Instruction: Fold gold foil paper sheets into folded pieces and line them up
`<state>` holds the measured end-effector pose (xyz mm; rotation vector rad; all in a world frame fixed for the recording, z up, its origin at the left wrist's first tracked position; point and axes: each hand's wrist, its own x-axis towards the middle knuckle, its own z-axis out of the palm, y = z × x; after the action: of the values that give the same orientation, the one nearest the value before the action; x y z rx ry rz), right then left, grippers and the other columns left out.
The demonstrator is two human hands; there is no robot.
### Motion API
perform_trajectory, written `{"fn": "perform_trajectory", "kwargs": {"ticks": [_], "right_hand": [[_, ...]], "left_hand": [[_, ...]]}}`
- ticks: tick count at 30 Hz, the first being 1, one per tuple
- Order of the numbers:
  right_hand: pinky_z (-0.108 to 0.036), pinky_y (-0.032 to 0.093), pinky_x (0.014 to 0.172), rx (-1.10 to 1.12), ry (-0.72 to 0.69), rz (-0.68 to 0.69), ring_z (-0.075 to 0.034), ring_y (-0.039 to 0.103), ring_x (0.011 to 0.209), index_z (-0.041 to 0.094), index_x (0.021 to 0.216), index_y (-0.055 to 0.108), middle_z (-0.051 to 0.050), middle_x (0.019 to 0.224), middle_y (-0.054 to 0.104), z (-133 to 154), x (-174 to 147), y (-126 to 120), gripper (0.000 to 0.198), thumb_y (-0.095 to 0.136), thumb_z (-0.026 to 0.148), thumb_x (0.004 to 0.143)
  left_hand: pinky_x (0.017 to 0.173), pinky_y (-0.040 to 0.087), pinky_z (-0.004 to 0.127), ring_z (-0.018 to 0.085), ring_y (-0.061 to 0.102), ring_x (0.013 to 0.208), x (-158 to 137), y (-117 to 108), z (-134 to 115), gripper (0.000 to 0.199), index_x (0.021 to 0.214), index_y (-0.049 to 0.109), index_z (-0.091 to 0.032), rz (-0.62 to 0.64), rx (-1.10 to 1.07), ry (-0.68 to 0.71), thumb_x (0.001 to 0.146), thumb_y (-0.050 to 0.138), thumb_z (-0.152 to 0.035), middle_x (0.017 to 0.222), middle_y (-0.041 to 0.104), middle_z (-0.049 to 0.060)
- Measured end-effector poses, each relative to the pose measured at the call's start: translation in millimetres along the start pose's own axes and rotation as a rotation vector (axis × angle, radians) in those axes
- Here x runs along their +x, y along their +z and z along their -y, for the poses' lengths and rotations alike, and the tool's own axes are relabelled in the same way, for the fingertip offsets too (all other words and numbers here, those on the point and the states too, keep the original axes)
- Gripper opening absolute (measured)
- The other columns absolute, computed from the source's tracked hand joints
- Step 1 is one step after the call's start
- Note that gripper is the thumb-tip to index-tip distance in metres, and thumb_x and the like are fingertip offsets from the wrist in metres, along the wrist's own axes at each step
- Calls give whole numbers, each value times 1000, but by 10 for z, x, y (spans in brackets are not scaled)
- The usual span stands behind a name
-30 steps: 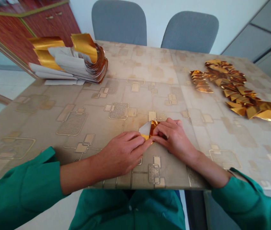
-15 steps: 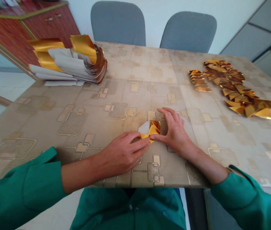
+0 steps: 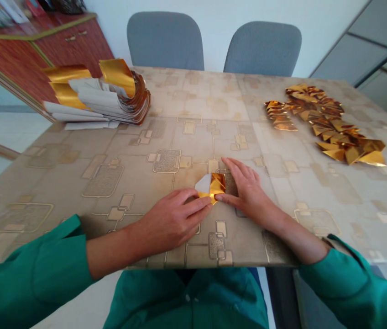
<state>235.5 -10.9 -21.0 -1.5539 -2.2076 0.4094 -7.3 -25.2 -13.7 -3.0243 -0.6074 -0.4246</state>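
A small sheet of gold foil paper (image 3: pixel 217 183), partly folded with its pale backing showing at the left, lies flat on the table. My left hand (image 3: pixel 176 217) is closed, its fingertips and thumb pressed together on the paper's lower left edge. On the other side, the thumb of my right hand (image 3: pixel 246 192) touches the lower right corner of the paper. The other fingers of that hand stretch forward on the tabletop, apart from the thumb, past the paper's right edge.
A thick curved stack of gold foil sheets (image 3: pixel 111 98) stands at the far left of the patterned table (image 3: pixel 138 173). Folded gold pieces (image 3: pixel 330 121) lie in rows at the right. Two grey chairs (image 3: pixel 166 41) are behind the table, near a red-brown cabinet (image 3: pixel 66 45).
The whole view has shifted slightly. Both hands stay at the foil paper, and its fold looks much the same.
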Motion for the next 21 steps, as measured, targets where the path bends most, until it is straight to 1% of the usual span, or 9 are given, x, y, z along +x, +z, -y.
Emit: {"fn": "perform_trajectory", "kwargs": {"ticks": [3,5,9,12,14,16,18,19,21], "right_hand": [[-57,33,112,10,22,45,-34,38,141,28,154,29,-12,154,40,-56,4,-46,82,70,40,84],[-55,32,114,20,26,62,-32,36,142,27,154,29,-12,156,38,-87,1,-70,80,68,39,85],[-54,30,117,52,-19,48,-30,34,144,28,154,29,-11,156,38,-116,-12,-76,75,63,34,88],[-54,31,116,91,-65,27,-29,36,143,29,153,31,-10,154,41,-134,-14,-69,71,60,30,89],[-54,33,115,134,-102,3,-29,41,140,28,150,37,-10,150,47,-155,-4,-76,66,61,30,89],[-52,39,111,197,-124,-37,-28,52,130,26,143,46,-10,138,59,-184,14,-98,58,63,30,88],[-47,48,100,274,-109,-76,-25,63,112,24,132,56,-8,118,69,-217,35,-132,46,65,28,87],[-44,51,92,298,-96,-90,-23,66,101,23,122,62,-6,106,72,-231,46,-152,35,66,26,87],[-38,52,79,297,-97,-100,-19,66,82,22,98,68,-3,88,72,-246,66,-189,12,66,23,87]], "left_hand": [[95,52,43,28,55,110,4,-3,-1,36,129,59,-4,-25,25,22,99,48,-20,128,65,9],[93,53,43,28,56,109,7,-11,-11,34,127,60,-5,-17,40,23,99,49,-20,127,65,10],[94,52,42,27,58,108,17,-22,-35,32,124,62,-5,-3,53,28,99,48,-18,125,66,12],[94,52,41,26,60,107,24,-12,-18,30,121,63,-6,-13,61,57,98,48,-17,126,65,13],[93,53,40,25,61,106,30,-6,24,28,120,64,-8,-37,50,67,100,49,-20,124,67,12],[90,54,38,23,62,105,39,-8,88,27,118,65,-11,-79,28,72,101,51,-27,119,69,10],[86,54,35,22,63,103,58,-13,160,28,114,66,-13,-126,3,76,102,52,-33,113,72,8],[84,54,34,22,63,102,71,-16,193,28,112,67,-14,-139,-7,75,102,51,-35,110,72,7],[81,54,33,21,63,98,101,-15,243,26,107,68,-15,-152,-18,69,102,51,-35,105,73,6]]}}
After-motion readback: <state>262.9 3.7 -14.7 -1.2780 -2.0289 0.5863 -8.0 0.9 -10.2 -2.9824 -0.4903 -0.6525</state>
